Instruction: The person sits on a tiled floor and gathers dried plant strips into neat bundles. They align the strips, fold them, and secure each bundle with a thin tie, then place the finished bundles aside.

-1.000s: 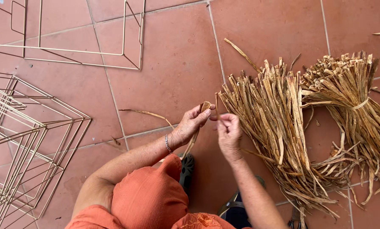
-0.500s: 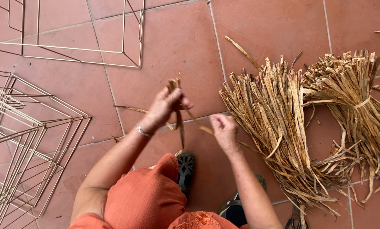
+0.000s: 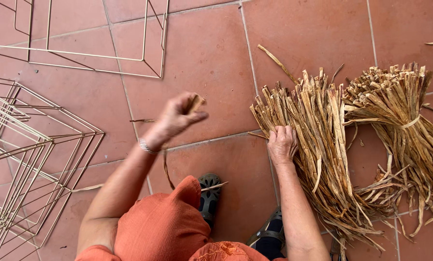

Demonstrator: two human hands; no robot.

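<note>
Seen from the head camera, a person in orange clothing crouched over a floor of red tiles (image 3: 211, 53). The left hand (image 3: 180, 116) was raised and clenched around the end of a dried leaf strip (image 3: 195, 102), whose thin tail (image 3: 166, 166) hung down past the wrist. The right hand (image 3: 282, 143) lay flat, fingers spread, on the near left edge of a loose bundle of dried strips (image 3: 318, 145), gripping nothing. To the right, a second bundle (image 3: 400, 116) was tied round its middle. Wire frames (image 3: 37, 159) stood at the far left. The strips looked light, dry and limp, likely brittle at the cut tips, so a pinch just below the thicker end seemed the safest hold.
</note>
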